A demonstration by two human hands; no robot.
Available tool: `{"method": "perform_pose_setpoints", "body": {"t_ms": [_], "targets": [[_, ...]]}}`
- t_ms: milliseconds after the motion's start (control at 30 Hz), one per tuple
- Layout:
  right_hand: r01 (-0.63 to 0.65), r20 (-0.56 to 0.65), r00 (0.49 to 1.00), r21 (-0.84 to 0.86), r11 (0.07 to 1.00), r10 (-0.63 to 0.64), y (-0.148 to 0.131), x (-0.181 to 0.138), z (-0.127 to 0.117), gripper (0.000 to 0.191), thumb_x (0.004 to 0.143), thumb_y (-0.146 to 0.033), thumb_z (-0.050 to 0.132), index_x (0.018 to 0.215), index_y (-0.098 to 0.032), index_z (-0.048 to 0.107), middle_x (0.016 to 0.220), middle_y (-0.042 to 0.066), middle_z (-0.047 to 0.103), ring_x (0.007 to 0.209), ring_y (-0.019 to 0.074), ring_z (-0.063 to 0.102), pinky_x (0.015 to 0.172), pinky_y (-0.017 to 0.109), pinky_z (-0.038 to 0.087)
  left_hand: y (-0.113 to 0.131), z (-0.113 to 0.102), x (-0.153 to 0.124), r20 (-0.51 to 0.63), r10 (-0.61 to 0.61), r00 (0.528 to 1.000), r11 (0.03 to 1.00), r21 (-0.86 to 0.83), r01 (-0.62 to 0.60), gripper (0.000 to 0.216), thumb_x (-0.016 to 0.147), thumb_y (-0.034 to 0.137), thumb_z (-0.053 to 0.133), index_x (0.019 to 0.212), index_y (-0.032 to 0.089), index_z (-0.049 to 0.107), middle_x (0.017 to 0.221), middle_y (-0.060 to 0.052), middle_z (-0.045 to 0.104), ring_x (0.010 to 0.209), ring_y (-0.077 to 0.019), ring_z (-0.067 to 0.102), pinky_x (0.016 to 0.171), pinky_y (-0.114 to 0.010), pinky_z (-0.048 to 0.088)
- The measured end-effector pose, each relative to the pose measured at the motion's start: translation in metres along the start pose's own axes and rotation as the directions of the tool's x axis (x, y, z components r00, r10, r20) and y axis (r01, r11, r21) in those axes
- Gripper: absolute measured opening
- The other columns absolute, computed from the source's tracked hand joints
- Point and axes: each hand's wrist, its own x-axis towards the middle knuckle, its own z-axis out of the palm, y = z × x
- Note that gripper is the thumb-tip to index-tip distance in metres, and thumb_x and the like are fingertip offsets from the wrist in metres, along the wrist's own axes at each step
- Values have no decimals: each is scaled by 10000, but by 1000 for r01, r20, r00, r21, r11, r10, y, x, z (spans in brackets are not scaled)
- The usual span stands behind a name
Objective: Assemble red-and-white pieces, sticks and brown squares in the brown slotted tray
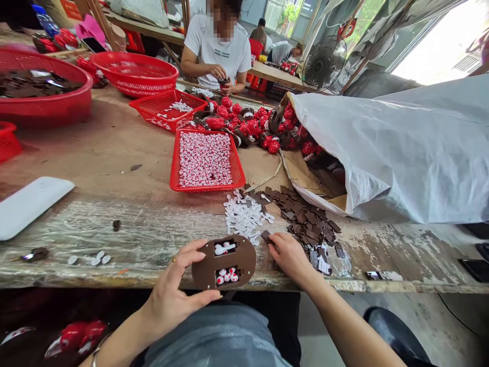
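My left hand (179,285) grips a brown oval plastic base (225,262) by its left end, held tilted over the table's front edge. Two rectangular openings show in its face. One holds a white spoon-shaped piece (224,248); in the other lie several small red-and-white balls (227,276). To the right, my right hand (286,255) pinches a small brown rectangular cover (266,236) between thumb and fingers. That hand is beside a pile of similar brown covers (311,219) and a heap of white spoon-shaped pieces (244,214).
Behind the heaps stands a red basket (173,173) of red-and-white balls. Red-and-brown toys (244,122) spill from a large white sack (401,148) at right. Red basins (46,104) and a white slab (32,204) are left. A person (217,51) works across the table.
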Motion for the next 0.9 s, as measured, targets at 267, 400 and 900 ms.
{"method": "perform_pose_setpoints", "body": {"t_ms": [267, 400, 900], "targets": [[462, -351, 854, 177, 869, -383, -46, 20, -71, 263, 973, -115, 579, 1224, -175, 630, 1182, 125, 696, 1077, 208, 675, 947, 338, 567, 6, -1, 8, 17, 34, 999, 999, 38, -35, 447, 947, 493, 663, 1239, 198, 496, 1349, -222, 625, 1271, -254, 655, 1018, -373, 584], [687, -33, 726, 81, 722, -687, -85, 40, -109, 239, 1049, -157, 473, 1242, -101, 602, 1196, 185, 668, 1042, 236, 633, 901, 376, 568, 9, -1, 12, 29, 36, 999, 998, 58, -37, 427, 947, 508, 654, 1213, 207, 509, 1338, -216, 637, 1230, -264, 686, 974, -376, 608], [730, 156, 648, 150, 666, -745, -102, 55, -98, 333, 1072, -203, 404, 1238, -26, 631, 1222, 225, 655, 1059, 283, 562, 926, 434, 529, 5, -3, 10, 49, -4, 999, 1000, -14, 5, 505, 844, 376, 805, 1254, 226, 550, 1387, -169, 605, 1214, -280, 684, 973, -370, 612]]}}
